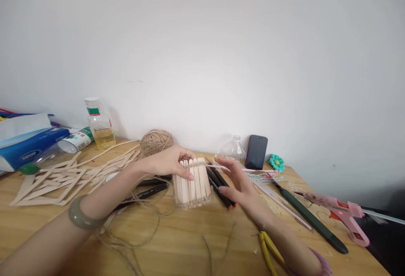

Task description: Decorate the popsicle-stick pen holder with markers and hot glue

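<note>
My left hand (179, 163) grips the rim of a small holder made of upright wooden craft sticks (193, 185), thumb on the front face and fingers behind. Braided twine runs along its top and bottom edges. To its right my right hand (236, 179) hovers with fingers apart. A thin pale pink strip (218, 166) stretches from the holder's top edge past my right fingers; whether they touch it I cannot tell. Black markers (220, 187) lie between the holder and my right hand. Loose twine (148, 242) curls across the table below my left forearm.
A twine ball (157, 142), scattered craft sticks (79, 177) and an oil bottle (103, 128) stand or lie left. Rightward are a phone (256, 152), a green flower (277, 163), yellow-handled pliers (268, 253), a dark green-handled tool (311, 217) and a pink glue gun (343, 212).
</note>
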`<state>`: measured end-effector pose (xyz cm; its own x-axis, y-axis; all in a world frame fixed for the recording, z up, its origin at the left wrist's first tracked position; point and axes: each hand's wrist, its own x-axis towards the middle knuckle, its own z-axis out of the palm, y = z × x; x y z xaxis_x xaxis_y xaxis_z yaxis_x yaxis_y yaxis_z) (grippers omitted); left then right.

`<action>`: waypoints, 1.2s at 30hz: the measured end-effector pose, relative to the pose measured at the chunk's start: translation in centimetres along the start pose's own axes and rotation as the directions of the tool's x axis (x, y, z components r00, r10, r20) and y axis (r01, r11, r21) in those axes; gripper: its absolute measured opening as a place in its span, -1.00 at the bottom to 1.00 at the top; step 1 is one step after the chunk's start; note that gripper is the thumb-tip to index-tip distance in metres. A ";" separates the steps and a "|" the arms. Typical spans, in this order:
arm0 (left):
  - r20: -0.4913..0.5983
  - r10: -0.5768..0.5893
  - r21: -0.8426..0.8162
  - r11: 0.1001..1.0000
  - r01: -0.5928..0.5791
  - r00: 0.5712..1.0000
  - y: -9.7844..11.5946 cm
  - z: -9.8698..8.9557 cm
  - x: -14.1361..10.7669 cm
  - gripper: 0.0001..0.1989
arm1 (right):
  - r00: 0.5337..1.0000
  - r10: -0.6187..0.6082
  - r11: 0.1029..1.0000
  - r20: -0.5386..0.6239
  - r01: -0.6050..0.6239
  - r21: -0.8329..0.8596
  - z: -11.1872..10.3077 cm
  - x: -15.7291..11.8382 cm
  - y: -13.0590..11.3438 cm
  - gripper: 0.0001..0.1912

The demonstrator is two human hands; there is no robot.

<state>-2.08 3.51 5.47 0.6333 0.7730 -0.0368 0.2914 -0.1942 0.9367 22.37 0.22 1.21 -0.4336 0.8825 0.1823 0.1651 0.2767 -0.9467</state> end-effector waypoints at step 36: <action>0.133 -0.106 -0.183 0.975 0.129 0.986 -0.5 2.8 -0.7 -0.76 | 0.971 0.108 0.990 0.214 -0.085 -0.115 2.0 -1.5 0.0 -0.34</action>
<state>-0.67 1.34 4.04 0.6885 0.7022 -0.1814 0.2347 0.0209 0.9718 21.20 -1.87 0.45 -0.5927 0.8052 0.0181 0.3020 0.2430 -0.9218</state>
